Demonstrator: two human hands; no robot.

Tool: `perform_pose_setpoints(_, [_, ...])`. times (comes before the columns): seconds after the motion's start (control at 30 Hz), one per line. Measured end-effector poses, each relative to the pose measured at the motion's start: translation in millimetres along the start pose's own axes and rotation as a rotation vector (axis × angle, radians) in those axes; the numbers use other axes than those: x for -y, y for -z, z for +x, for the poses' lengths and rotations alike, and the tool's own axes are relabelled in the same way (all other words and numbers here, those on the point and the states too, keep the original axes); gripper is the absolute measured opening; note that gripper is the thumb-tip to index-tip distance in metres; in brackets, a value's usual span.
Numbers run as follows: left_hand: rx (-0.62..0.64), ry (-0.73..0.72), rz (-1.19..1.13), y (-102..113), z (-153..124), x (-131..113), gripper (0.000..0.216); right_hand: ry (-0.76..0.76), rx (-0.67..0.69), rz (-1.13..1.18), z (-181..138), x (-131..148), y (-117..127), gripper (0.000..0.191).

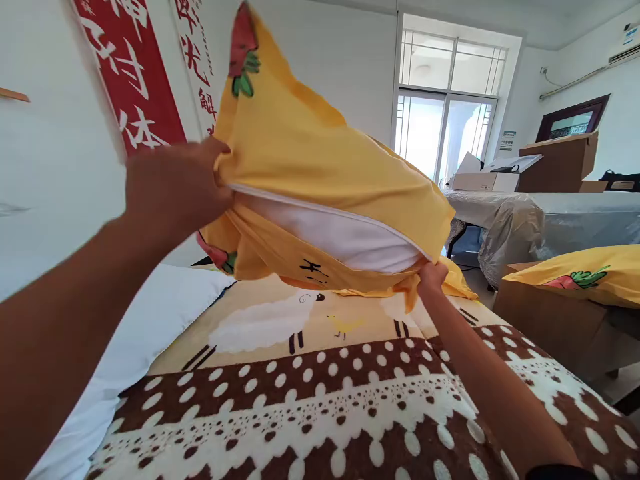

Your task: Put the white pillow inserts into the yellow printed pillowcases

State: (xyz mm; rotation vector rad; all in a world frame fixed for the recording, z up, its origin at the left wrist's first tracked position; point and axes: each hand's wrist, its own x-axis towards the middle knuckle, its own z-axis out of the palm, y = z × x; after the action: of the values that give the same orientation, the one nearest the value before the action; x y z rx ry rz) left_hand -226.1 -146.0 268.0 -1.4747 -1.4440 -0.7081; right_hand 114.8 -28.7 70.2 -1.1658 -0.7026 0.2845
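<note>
Yellow pillowcase [325, 160], one, printed with strawberries, white insert [340, 233] showing through its long opening — raised above a brown-and-cream patterned blanket [320, 413]. Left hand [180, 177]: closed on the case at one end of the opening. Right hand [433, 277]: closed at the other. Handling, as judged: both ends gripped firmly, edge taut, insert clear of it. Beyond: plastic-draped table [590, 217], cardboard box [555, 163], bright window [420, 123].

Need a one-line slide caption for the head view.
Left hand and right hand hold a yellow pillowcase, its open side showing a white insert, above a patterned blanket.
</note>
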Motion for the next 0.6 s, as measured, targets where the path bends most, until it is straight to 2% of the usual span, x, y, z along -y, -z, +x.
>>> perform_pose_setpoints(0.07, [0.15,-0.016,0.044,-40.5,-36.8,3.4,0.043,0.048,-0.084,-0.022,28.3,16.6,16.3,0.038])
perform_pose_setpoints(0.13, [0.248,-0.099,0.029,-80.6,-82.8,-2.7,0.039,0.185,-0.109,-0.093,36.0,21.8,32.6,0.043])
perform_pose_setpoints(0.23, [0.328,-0.187,-0.012,-132.0,-154.5,-19.0,0.023,0.38,-0.045,-0.364,17.1,-1.1,55.3,0.053])
perform_pose_setpoints(0.3, [0.398,-0.296,-0.109,-156.4,-192.2,-28.3,0.023,0.359,0.056,-0.581,-2.9,-31.2,68.6,0.056])
perform_pose_setpoints(0.37, [0.449,-0.365,-0.168,-170.4,-214.9,-34.1,0.024,0.304,0.161,-0.734,-18.2,-61.6,81.2,0.052])
perform_pose_setpoints(0.43, [0.471,-0.399,-0.187,-173.8,-222.3,-36.8,0.025,0.279,0.235,-0.81,-24.7,-84.2,94.4,0.045])
perform_pose_setpoints(0.53, [0.506,-0.486,-0.209,-163.6,-218.4,-38.5,0.029,0.272,0.292,-0.883,-22.2,-100.6,118.7,0.033])
perform_pose_setpoints(0.6, [0.534,-0.551,-0.242,-152.6,-217.1,-39.4,0.032,0.294,0.374,-1.036,-19.6,-104.4,137.9,0.027])
